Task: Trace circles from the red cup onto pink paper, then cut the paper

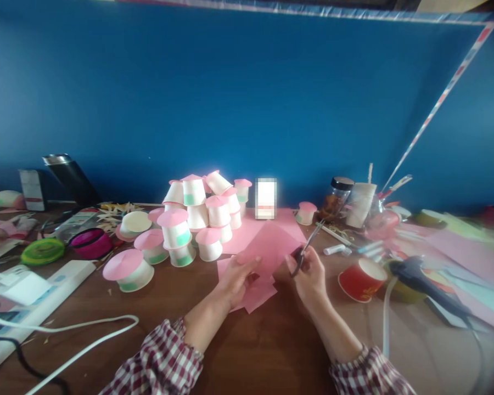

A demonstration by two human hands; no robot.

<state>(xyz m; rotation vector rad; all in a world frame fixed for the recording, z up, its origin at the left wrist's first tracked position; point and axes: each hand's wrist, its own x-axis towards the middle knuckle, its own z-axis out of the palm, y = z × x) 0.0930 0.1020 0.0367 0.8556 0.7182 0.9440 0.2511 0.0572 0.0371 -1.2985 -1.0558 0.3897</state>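
Observation:
In the head view my left hand [241,280] pinches a sheet of pink paper [267,247], which is raised a little over the table. My right hand [309,272] grips dark-handled scissors [299,258] by the loops, their blades pointing up and away, beside the right edge of the sheet. Cut pink paper pieces [255,299] lie beneath my left hand. Another large pink sheet [290,219] lies flat behind. To the left stand several white paper cups [177,233] with pink paper tops, some of them stacked.
On the right are a red paper cup [362,280], a hot glue gun [430,285], a glass jar [337,195] and stacked white cups [361,203]. At left, a power strip [61,291] with a white cable [102,334] runs along the table. A blue partition [247,109] closes the back.

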